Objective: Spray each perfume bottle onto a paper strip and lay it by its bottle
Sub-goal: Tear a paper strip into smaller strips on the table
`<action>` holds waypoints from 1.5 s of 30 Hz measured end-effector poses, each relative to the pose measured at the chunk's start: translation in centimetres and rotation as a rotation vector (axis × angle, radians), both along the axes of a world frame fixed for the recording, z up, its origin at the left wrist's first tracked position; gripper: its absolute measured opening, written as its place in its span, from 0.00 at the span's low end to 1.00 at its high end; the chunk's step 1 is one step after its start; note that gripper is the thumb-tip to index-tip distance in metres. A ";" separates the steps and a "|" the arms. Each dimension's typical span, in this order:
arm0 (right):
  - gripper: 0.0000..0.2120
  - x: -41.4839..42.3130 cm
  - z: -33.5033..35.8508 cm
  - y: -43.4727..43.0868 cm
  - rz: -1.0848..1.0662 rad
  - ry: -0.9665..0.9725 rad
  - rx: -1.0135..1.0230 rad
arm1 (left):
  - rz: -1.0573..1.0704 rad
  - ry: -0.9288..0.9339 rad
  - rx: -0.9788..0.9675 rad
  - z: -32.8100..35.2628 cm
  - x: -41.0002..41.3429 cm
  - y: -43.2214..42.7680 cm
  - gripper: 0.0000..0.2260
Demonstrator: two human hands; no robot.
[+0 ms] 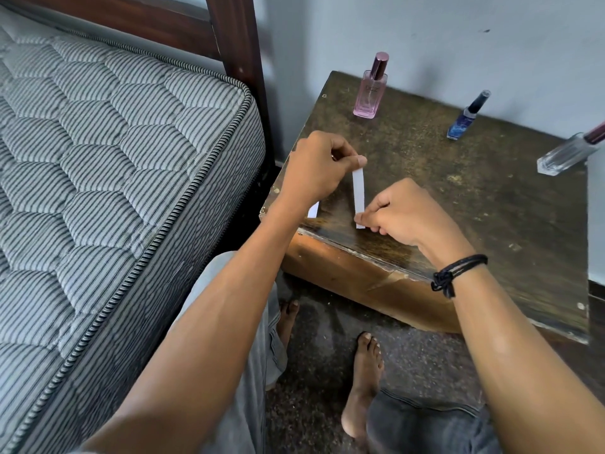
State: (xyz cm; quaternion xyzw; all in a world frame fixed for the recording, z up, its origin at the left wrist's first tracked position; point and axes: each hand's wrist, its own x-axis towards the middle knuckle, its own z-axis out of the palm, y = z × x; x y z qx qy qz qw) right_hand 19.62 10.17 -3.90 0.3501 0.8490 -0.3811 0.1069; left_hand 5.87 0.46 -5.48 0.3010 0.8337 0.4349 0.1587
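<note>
1. Since no strip lay beside any bottle and every cap looked to be on, the task seemed barely begun, with all three sprays and placements left to do.
2. The left hand pinched the upper end of a paper strip and the right hand pinched its lower end, over the near edge of the table, well apart from the bottles.
3. Three bottles stood along the far side: a pink bottle, a blue bottle and a clear bottle.
4. Two strips showed; the second strip poked out beneath the left wrist.

Worn wooden side table right; striped quilted mattress left; dark bed frame, pale wall far; floor possibly carpeted.
</note>
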 end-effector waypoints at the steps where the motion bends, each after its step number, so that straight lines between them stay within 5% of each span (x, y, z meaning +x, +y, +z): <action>1: 0.13 0.0 0.0 0.0 0.002 -0.011 0.007 | 0.008 0.001 -0.008 -0.2 0.1 0.1 0.08; 9: 0.15 0.0 0.0 0.0 -0.016 -0.062 0.085 | -0.007 0.086 -0.046 -0.6 0.4 1.0 0.04; 14: 0.13 0.3 0.0 0.3 -0.036 -0.037 0.081 | -0.050 -0.047 0.048 0.1 0.4 0.8 0.04; 26: 0.03 0.0 0.3 0.1 -0.271 0.438 -0.025 | -0.074 -0.148 0.211 0.7 0.2 0.4 0.06; 45: 0.13 -0.3 -1.5 0.0 -0.251 0.198 0.087 | 0.015 0.063 0.137 1.0 0.4 0.4 0.04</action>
